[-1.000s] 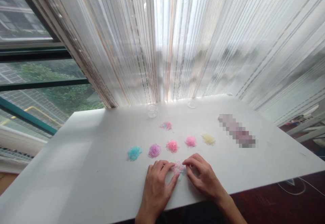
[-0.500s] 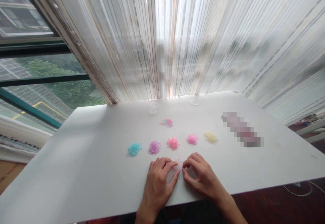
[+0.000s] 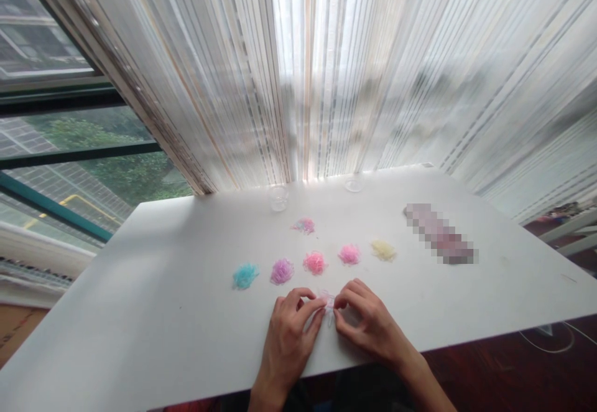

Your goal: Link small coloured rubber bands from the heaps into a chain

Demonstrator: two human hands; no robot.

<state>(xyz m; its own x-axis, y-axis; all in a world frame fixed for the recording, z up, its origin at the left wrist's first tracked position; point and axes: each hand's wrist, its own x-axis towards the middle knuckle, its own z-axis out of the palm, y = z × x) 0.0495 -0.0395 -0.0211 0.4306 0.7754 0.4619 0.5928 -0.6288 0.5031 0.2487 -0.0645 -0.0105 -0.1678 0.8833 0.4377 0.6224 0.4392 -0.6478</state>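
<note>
My left hand (image 3: 291, 334) and my right hand (image 3: 368, 325) face each other near the table's front edge, thumb and forefinger of each closed in a pinch. Between the fingertips is a small loose heap of pale, whitish-pink elastic bands (image 3: 328, 299), partly hidden by my fingers. Which single bands each hand grips is too small to make out. Beyond my hands lies a row of small elastic-band piles: turquoise (image 3: 245, 275), purple (image 3: 282, 271), coral pink (image 3: 314, 262), pink (image 3: 349, 254) and pale yellow (image 3: 384, 250). A mixed-colour pile (image 3: 305, 225) sits behind that row.
The white table (image 3: 153, 312) carries a clear round cup (image 3: 278, 198) and a clear shallow lid (image 3: 353, 184) at its back edge. A blurred-out pinkish object (image 3: 441, 234) lies at the right. Striped sheer curtains (image 3: 354, 76) hang behind, beside an open window at left.
The view has shifted slightly. Both hands remain pinched at the pale heap, with the left fingertips moved a little on the bands. The coloured piles have stayed put.
</note>
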